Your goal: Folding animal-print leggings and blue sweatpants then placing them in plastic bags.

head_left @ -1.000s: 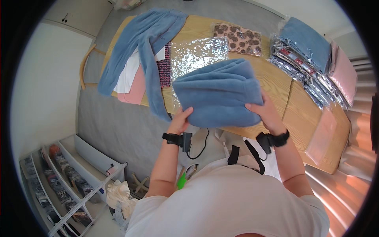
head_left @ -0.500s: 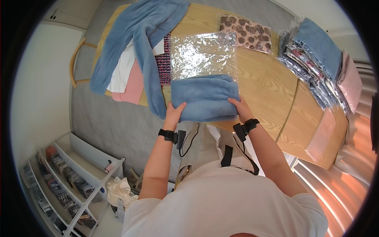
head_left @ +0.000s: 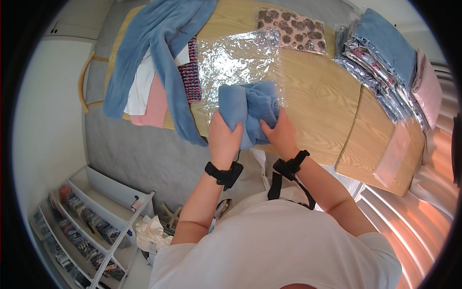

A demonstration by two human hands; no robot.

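Observation:
A folded blue fleece garment (head_left: pixel 233 101) is squeezed between my two hands at the table's near edge, its middle creased inward and its gathered band bunched on the right. My left hand (head_left: pixel 224 139) wraps its left end, thumb on top. The right end is gripped by my right hand (head_left: pixel 280 135), also with the thumb on top. Under and beyond the bundle lies a shiny clear plastic bag (head_left: pixel 236 60), flat on the table. Just left of it, a larger blue fleece garment (head_left: pixel 149 48) is spread out, one long leg or sleeve hanging over the near edge.
Under the spread garment lie white cloth (head_left: pixel 139 86), pink cloth (head_left: pixel 153 103) and a dark patterned cloth (head_left: pixel 190 72). A bagged floral piece (head_left: pixel 291 30) lies at the back of the wooden table (head_left: pixel 317 91). Bagged clothes (head_left: pixel 385 53) are piled right. Shelving (head_left: pixel 103 241) stands lower left.
My hands have come closer together, pressing the wide folded garment into a narrower, creased bundle. The clear bag still lies flat beneath and beyond it.

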